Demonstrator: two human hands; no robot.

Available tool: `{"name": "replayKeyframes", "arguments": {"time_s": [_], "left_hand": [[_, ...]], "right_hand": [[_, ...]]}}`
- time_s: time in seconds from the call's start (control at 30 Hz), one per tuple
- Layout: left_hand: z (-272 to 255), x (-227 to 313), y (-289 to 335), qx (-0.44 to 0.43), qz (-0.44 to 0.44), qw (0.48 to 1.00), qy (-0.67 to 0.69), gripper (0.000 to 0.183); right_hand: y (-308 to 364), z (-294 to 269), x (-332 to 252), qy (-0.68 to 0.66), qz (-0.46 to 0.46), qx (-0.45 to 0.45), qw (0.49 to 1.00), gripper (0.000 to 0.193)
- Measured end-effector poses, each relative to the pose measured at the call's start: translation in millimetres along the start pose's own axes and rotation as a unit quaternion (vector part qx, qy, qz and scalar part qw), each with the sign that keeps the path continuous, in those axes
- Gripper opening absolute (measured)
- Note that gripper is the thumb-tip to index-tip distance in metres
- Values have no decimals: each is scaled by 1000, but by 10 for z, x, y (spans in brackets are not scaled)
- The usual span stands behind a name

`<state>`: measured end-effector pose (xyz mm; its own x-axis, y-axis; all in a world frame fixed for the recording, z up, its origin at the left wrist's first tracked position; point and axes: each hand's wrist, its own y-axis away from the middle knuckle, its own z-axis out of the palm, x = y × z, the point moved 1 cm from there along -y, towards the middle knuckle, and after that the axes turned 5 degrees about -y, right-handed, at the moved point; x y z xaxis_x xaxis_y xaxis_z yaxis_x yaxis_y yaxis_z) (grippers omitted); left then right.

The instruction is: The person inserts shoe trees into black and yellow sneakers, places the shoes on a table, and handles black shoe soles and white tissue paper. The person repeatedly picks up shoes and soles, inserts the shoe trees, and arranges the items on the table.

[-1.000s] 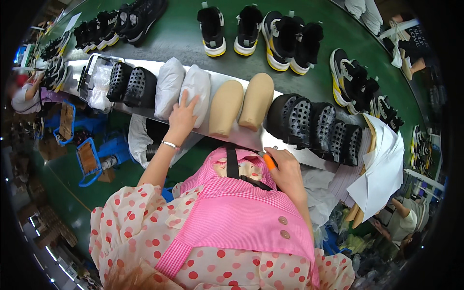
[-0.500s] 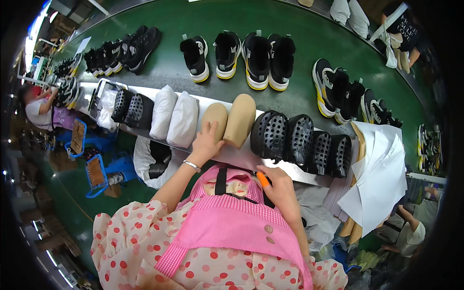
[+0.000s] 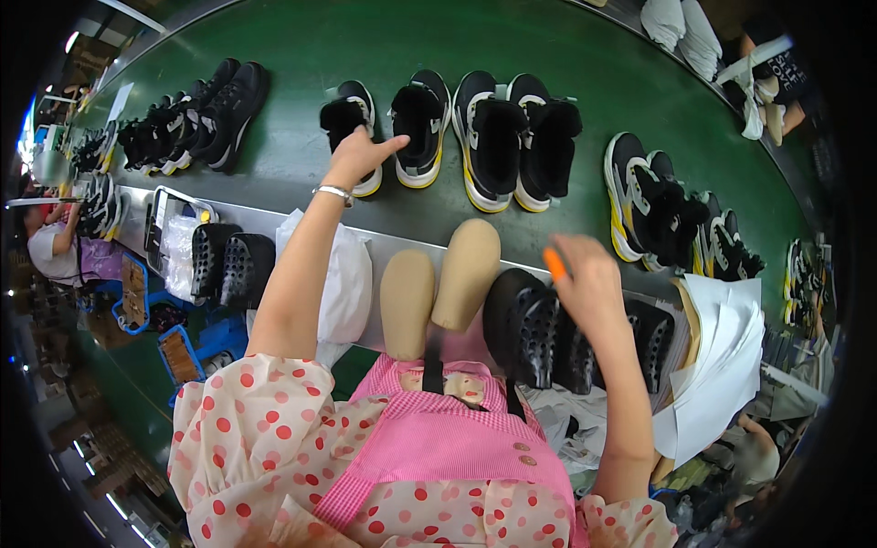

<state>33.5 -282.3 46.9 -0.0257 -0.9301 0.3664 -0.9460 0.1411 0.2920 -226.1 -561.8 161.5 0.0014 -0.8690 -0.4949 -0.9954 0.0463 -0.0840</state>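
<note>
My left hand [image 3: 358,155] reaches over the leftmost black-and-white sneaker [image 3: 352,108] of a row on the green conveyor belt, thumb spread toward the neighbouring sneaker [image 3: 422,128]. Its fingers are at the shoe's dark, fuzzy opening; whether they touch it I cannot tell. My right hand [image 3: 592,281] is curled above the black perforated shoe forms [image 3: 532,333]. A small orange piece [image 3: 554,264] with a dark part shows at its fingers; its kind is unclear. Two beige shoe forms [image 3: 407,301] stand between my arms on the metal ledge, beside a white-wrapped form [image 3: 345,288] partly behind my left forearm.
More sneakers [image 3: 644,205] stand right on the belt [image 3: 301,36], and dark shoes [image 3: 196,119] at left. White paper sheets [image 3: 717,356] hang over the ledge at right. A wire-framed holder [image 3: 183,237] and black perforated forms [image 3: 245,269] are at left. Other people work at both sides.
My left hand has left the beige forms and moved up to the leftmost sneaker. My right hand has risen from the ledge edge and moved right, over the black forms. The view has shifted.
</note>
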Motion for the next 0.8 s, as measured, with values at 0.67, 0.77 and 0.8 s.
{"name": "replayKeyframes", "arguments": {"time_s": [0.67, 0.77, 0.8], "left_hand": [[515, 1114, 343, -195, 128, 946, 226, 57], [619, 876, 369, -133, 174, 944, 246, 50], [619, 793, 362, -151, 169, 931, 286, 47]], "right_hand": [[-750, 255, 1460, 231, 283, 15, 931, 36], [-848, 123, 1033, 214, 201, 82, 952, 35], [-896, 104, 846, 190, 164, 94, 964, 36]]}}
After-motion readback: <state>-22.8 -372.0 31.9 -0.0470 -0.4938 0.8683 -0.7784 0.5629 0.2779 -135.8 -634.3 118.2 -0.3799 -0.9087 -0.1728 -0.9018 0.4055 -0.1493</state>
